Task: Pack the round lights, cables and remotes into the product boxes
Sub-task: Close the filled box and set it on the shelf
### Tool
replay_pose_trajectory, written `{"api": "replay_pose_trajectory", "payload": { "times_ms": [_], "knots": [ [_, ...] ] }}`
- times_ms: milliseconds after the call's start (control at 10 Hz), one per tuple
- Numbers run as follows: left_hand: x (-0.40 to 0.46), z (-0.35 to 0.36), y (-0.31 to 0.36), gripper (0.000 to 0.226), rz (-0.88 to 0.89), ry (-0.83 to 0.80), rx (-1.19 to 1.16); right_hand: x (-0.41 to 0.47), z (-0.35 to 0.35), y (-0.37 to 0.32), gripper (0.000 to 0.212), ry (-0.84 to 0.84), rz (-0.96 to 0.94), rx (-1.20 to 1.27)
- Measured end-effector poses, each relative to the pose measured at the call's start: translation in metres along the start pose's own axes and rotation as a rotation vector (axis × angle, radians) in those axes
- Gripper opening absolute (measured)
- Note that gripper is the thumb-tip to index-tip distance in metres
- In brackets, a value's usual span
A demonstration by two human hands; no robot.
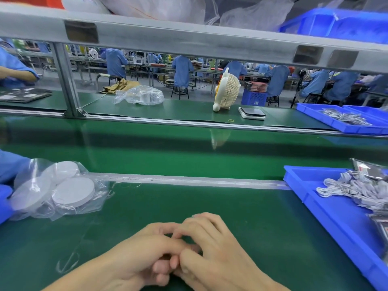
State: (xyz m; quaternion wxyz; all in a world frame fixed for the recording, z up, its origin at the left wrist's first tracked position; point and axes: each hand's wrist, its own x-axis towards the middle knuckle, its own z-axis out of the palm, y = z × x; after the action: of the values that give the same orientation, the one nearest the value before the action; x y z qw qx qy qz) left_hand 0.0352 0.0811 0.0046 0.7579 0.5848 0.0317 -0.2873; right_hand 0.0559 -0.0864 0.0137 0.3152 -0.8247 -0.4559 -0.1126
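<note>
My left hand (134, 250) and my right hand (212, 246) lie together on the green mat (189, 206) at the bottom centre, fingers loosely curled and touching each other, holding nothing. Round white lights (72, 192) in clear plastic bags lie at the left, where another person's blue glove (4, 204) touches them. White coiled cables (354, 190) fill a blue bin (310, 198) at the right. No product box or remote is clearly visible.
A green conveyor belt (168, 150) runs across behind the mat. Beyond it stand a small cream fan (226, 91), a scale (252, 113), a plastic bag (138, 95) and another blue bin (336, 118). A grey shelf rail (189, 40) hangs overhead. Workers sit in the background.
</note>
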Motion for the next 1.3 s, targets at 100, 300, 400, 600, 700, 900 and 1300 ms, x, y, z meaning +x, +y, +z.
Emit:
{"api": "replay_pose_trajectory", "payload": {
  "times_ms": [100,300,400,600,700,900,1300],
  "knots": [
    [-0.003,0.015,0.005,0.020,-0.046,0.101,-0.218,-0.004,-0.001,0.012,0.025,-0.063,0.001,-0.220],
    [-0.004,0.024,0.000,0.029,-0.027,0.257,-0.196,-0.009,0.005,0.008,0.010,0.078,-0.068,-0.313],
    [-0.005,0.026,0.000,0.032,-0.047,0.297,-0.173,-0.006,0.007,0.007,0.009,0.125,-0.130,-0.403],
    [-0.007,0.026,0.004,0.035,-0.034,0.307,-0.074,-0.008,0.011,0.008,0.017,0.159,-0.106,-0.465],
    [-0.007,0.026,0.004,0.037,-0.019,0.315,-0.010,-0.008,0.016,0.008,0.011,0.212,-0.099,-0.455],
    [-0.002,0.025,-0.004,0.024,0.085,0.379,-0.003,-0.010,0.012,0.010,0.005,0.227,-0.140,-0.560],
    [0.005,0.019,-0.009,0.009,0.179,0.520,0.170,-0.004,0.011,0.010,0.008,0.249,-0.245,-0.578]
  ]
}}
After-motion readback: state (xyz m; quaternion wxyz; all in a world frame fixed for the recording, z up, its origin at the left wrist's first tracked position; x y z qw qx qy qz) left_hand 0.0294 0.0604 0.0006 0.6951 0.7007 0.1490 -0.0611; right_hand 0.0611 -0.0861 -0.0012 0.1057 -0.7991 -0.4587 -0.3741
